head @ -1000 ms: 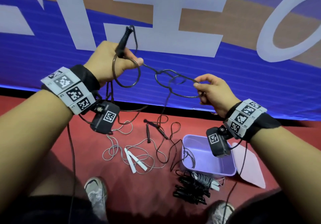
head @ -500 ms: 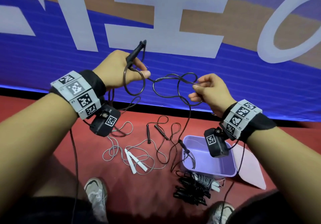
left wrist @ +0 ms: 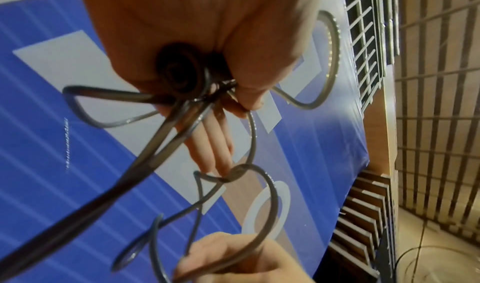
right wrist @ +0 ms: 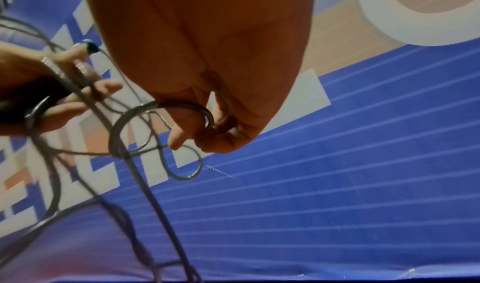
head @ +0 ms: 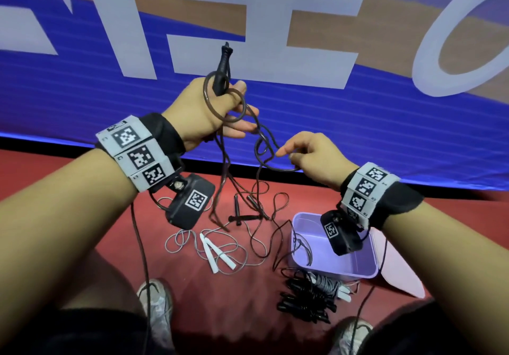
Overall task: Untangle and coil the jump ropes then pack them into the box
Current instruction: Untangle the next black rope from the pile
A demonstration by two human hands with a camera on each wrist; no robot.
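Dark cord of one jump rope (head: 264, 145) runs between the two raised hands, above the red floor (head: 115, 244). Left hand (head: 203, 112) grips the black handle (head: 221, 71) upright in its fist, with a finished loop (head: 224, 101) hanging round the thumb side; lower fingers (head: 242, 131) lie straight and spread beneath (probably so the gathered turns stay open and can take the next one). Right hand (head: 311, 159) pinches the next bend of cord (head: 278, 168) between thumb and forefinger, held just beside the left hand, so the slack forms a small twisted loop between them. Right wrist view confirms the curl of cord inside the fingers (right wrist: 207, 121).

Judgement: coiling step in progress, one rope only; the trailing length drops to the floor and joins the loose tangle there (head: 256, 217), so it may snag as it is drawn up.

Remaining items:
- white-handled rope (head: 217, 252), uncoiled on the floor
- bundle of already coiled ropes (head: 305, 297) lying just in front of the purple box (head: 358, 272), not inside it
- box open, one cord draped over its near-left rim; lid (head: 399, 272) flat beside it

Packing not yet begun.
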